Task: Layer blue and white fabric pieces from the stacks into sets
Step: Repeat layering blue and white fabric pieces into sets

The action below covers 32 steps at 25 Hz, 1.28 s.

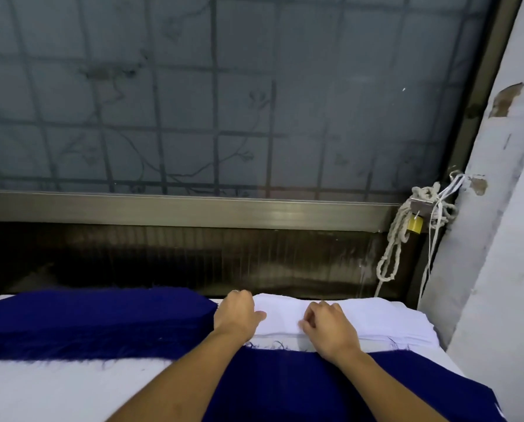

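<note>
Two stacks sit side by side at the far edge of the bench (41, 391), so each colour is within reach of its own hand. The blue stack (96, 318) lies just left of the left hand (237, 312), its frayed near edge untouched.

The left hand rests on the left end of the white stack (376, 321), thumb laid flat on top and fingers bent over the far corner. I cannot tell whether those fingers nip a layer or only press. Either way the hand seems placed to steady the pile while a sheet is peeled.

Between the two hands the top white piece (285, 318) lies smooth. The right hand (330, 330) is narrowed to a pinch, its curled fingertips (308, 322) meeting the thumb at that piece's near edge. This looks like the way to separate one thin layer from those below.

Beneath both wrists, on the near side of the hands, a single blue piece (285, 385) is spread flat, touching the foot of the white stack. It probably waits as the base of a set, so the white sheet needs only a short pull toward the person.

Well to the right of the right hand, a rope (390, 263) and a yellow padlock (415, 225) hang by the wall (498, 269), apart from the work.
</note>
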Each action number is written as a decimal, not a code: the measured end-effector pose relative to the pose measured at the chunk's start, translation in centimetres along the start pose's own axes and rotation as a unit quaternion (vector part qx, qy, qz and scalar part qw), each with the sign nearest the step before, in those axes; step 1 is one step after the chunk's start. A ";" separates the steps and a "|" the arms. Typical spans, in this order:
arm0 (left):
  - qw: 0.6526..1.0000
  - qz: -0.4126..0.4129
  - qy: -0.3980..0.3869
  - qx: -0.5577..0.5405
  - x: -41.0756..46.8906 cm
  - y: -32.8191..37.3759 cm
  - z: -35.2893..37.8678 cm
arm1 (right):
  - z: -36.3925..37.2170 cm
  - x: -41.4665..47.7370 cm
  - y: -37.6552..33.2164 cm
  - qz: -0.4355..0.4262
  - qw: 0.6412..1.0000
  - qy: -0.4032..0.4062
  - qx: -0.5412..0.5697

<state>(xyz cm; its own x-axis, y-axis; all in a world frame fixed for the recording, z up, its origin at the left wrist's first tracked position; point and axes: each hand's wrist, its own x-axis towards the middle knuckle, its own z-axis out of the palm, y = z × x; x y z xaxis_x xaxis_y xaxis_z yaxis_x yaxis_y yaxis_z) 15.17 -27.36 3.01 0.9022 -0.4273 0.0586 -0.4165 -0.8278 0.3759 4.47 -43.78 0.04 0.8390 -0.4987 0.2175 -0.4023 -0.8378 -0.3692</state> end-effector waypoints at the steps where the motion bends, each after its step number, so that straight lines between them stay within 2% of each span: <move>1: 1.000 -0.015 -0.010 -0.003 0.5 0.2 0.7 | 0.4 0.3 0.2 0.004 1.000 0.003 -0.001; 5: 0.999 -0.018 -0.043 0.006 1.6 0.8 2.1 | 1.5 0.9 0.7 0.002 0.999 0.032 -0.025; 10: 0.984 0.121 -0.030 0.124 1.5 0.6 2.1 | 2.1 0.9 0.6 0.007 0.999 0.044 -0.017; 12: 0.979 0.153 -0.040 0.129 0.8 0.9 1.8 | 2.2 0.9 0.4 0.018 0.999 0.041 -0.020; 17: 0.974 0.184 -0.112 -0.069 -0.5 2.1 0.5 | 1.6 1.7 0.5 0.010 0.998 -0.026 -0.051; 21: 0.943 0.198 -0.104 -0.246 -0.9 3.4 -0.2 | 0.1 2.3 0.6 0.004 0.995 -0.096 -0.007; 27: 0.911 0.166 -0.022 -0.376 -0.5 2.8 -3.7 | -3.1 1.6 1.8 -0.028 0.999 0.039 0.012; 32: 0.897 0.106 0.020 -0.429 -2.6 -0.9 -9.8 | -7.8 -1.4 1.8 -0.011 0.998 0.011 0.056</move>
<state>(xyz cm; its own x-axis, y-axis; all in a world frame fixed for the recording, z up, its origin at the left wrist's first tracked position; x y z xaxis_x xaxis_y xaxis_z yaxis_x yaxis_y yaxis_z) 14.30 -21.99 11.57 0.8234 -0.5143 0.2397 -0.3548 -0.1369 0.9249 -0.23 -46.32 6.12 0.8382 -0.4865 0.2463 -0.3391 -0.8188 -0.4633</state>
